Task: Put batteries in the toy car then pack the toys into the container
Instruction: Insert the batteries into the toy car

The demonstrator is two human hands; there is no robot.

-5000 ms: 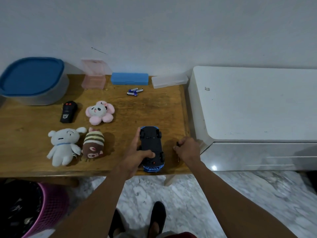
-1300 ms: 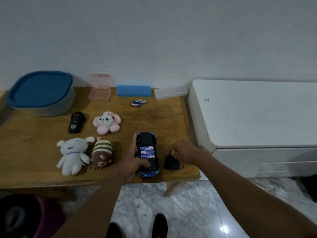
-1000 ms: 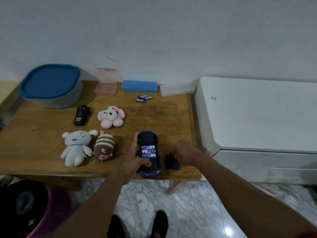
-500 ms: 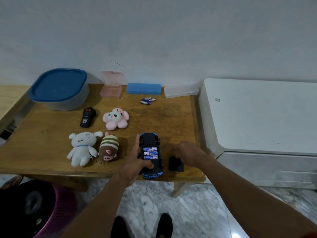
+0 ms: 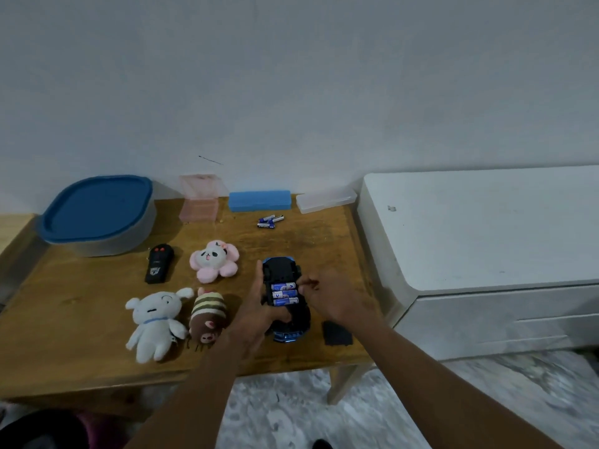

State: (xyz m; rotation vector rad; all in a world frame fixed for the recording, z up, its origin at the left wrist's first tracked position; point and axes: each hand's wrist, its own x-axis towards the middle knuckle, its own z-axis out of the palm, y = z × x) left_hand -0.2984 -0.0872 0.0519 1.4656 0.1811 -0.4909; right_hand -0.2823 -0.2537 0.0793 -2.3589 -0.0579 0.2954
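The right hand point(image 5: 335, 301) has left the black battery cover point(image 5: 336, 333), which now lies alone on the table point(image 5: 81, 319) just right of the car, and has come over to the toy car point(image 5: 281, 270). The car lies upside down near the table's front edge, black underside up and blue body showing at both ends. Three blue batteries point(image 5: 284, 293) sit side by side in its open bay. The left hand point(image 5: 256, 311) grips the car from its left, fingers along the side and thumb across the underside. The right fingertips point(image 5: 304, 282) touch the bay's right edge; whether they pinch anything I cannot tell. Spare batteries point(image 5: 270, 221) lie farther back.
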